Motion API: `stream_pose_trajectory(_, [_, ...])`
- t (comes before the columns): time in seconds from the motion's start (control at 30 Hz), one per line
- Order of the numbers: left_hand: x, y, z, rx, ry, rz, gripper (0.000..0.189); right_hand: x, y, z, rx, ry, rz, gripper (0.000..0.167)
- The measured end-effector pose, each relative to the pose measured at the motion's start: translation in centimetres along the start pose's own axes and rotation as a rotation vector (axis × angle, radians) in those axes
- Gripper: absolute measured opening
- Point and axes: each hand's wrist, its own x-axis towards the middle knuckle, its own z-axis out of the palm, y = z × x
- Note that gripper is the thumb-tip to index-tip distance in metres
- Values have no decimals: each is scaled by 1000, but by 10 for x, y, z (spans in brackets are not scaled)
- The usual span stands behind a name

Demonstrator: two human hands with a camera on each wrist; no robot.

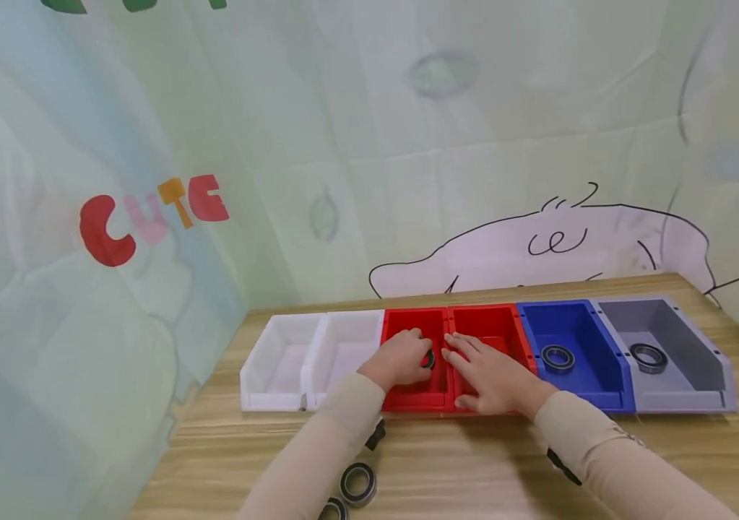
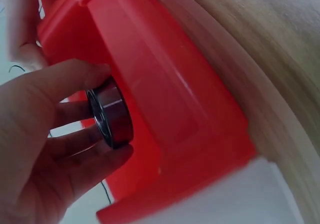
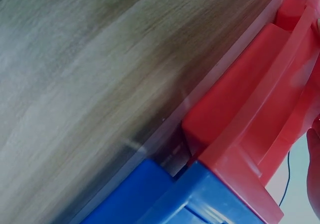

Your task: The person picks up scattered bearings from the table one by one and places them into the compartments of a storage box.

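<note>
My left hand [image 1: 400, 360] pinches a black-and-silver ball bearing [image 2: 114, 113] between thumb and fingers. It holds the bearing on edge inside the left red bin [image 1: 416, 400], near that bin's front wall in the left wrist view. Over the right red bin [image 1: 489, 316] is my right hand [image 1: 495, 372], with extended fingers that reach to the divider between the two red bins. Only a little of the right hand's fingers [image 3: 314, 146] shows at the edge of the right wrist view.
Right of the red bins, a blue bin [image 1: 593, 375] and a grey bin [image 1: 688, 368] hold one bearing each. Two white bins [image 1: 278, 361] stand at the left end. Below my left sleeve, a bearing [image 1: 358, 484] lies on the wooden table [image 1: 460, 469], beside another partly hidden one.
</note>
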Motion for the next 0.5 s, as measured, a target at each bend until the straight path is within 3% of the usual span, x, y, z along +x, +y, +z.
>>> stream_pose_trajectory(0.27, [20,7,14,47,-50,-30,34,-1,1,-1,24,4,16,75])
stream_pose_trajectory(0.5, [28,6,26,80,-61,-88,27,-1,1,0,49,10,5,75])
